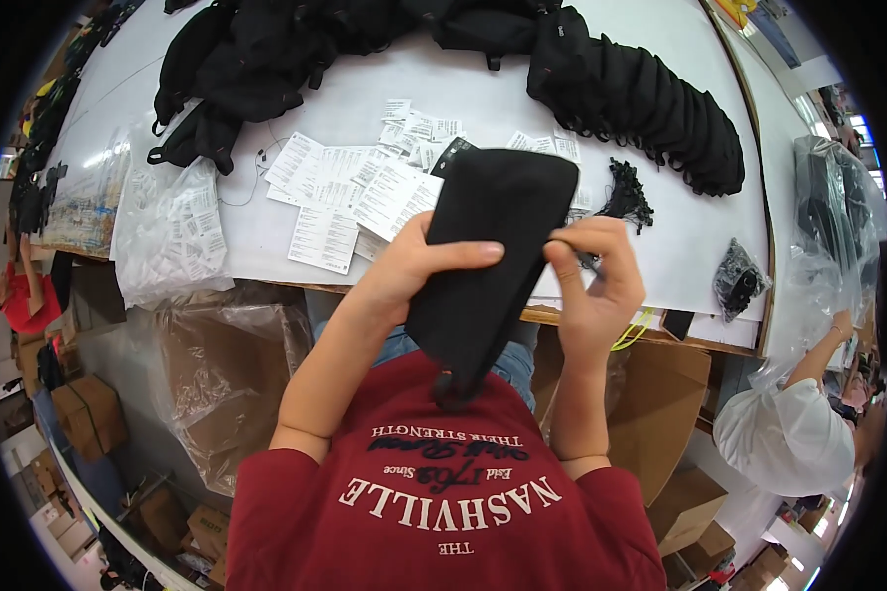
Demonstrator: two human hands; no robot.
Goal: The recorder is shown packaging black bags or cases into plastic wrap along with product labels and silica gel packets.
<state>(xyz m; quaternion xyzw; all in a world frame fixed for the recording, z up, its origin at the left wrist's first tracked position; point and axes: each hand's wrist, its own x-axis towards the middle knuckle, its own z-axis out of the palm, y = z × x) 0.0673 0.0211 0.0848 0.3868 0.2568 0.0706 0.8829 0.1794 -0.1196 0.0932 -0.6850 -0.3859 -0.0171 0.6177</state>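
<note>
A black fabric pouch (508, 202), long with rounded corners, is held up tilted in front of my body, over the table's near edge. My left hand (404, 268) grips its left side, thumb lying across the front and fingers behind. A short loop (453, 387) hangs at the pouch's lower end. At its right edge my right hand (599, 276) is closed in a pinch, thumb and forefinger touching that edge. Whatever lies between those fingertips is too small to make out. Behind the pouch, printed white paper sheets (323, 236) and small tags (424, 128) lie on the white table (335, 103).
Black bags (256, 59) are heaped at the far side, with a row of black pouches (650, 103) at far right. Black cords (625, 192) and a small plastic bag (740, 281) lie right. A plastic bag of tags (172, 231) hangs left. Another person (784, 433) works at right.
</note>
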